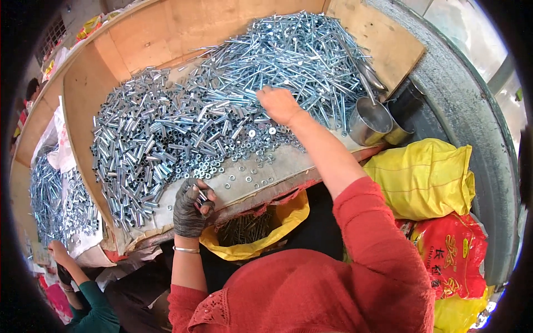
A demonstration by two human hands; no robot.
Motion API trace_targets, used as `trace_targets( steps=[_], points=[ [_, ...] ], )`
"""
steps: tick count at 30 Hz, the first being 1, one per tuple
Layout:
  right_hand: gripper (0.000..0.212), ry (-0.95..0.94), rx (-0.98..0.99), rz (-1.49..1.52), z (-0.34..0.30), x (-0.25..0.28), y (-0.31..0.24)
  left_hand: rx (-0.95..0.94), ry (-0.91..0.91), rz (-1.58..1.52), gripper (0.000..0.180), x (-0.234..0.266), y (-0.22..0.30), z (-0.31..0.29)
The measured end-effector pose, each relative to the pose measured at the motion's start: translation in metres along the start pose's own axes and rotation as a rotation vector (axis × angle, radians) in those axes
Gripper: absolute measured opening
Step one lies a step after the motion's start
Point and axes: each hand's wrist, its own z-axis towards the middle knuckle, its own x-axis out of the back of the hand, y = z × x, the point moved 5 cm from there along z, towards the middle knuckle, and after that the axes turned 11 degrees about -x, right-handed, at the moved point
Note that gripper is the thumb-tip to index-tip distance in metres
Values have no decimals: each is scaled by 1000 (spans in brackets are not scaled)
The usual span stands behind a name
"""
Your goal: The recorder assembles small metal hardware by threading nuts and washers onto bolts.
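Note:
My left hand (pixel 191 208), in a grey fingerless glove, is closed around a shiny metal piece (pixel 203 195) at the bench's front edge. Fingers hide most of that piece, so its kind does not show. Bare and curled, my right hand (pixel 279 105) reaches to where a heap of long bolts (pixel 294 50) meets the metal sleeves (pixel 130 141). Its fingertips touch the hardware there; what they pinch is hidden. Small nuts (pixel 202 166) lie beyond my left hand, with a few flat washers (pixel 272 131) below my right wrist.
A yellow sack (pixel 304 208) holding metal pieces hangs open under the bench edge. Metal cups (pixel 371 119) stand right of the bolts. Wooden boards (pixel 183 25) wall the bench. A yellow bag (pixel 422 175) and red bag (pixel 452 255) lie right. Another person's hand (pixel 58 252) works at left.

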Motion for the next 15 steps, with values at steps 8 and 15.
trace_targets(
  steps=[8, 15],
  points=[
    [9, 254, 15, 6, -14, 23, 25, -4, 15, 43, 28, -2, 2, -1],
    [11, 383, 42, 118, -15, 48, 2, 13, 26, 42, 32, 4, 0, 1]
  ],
)
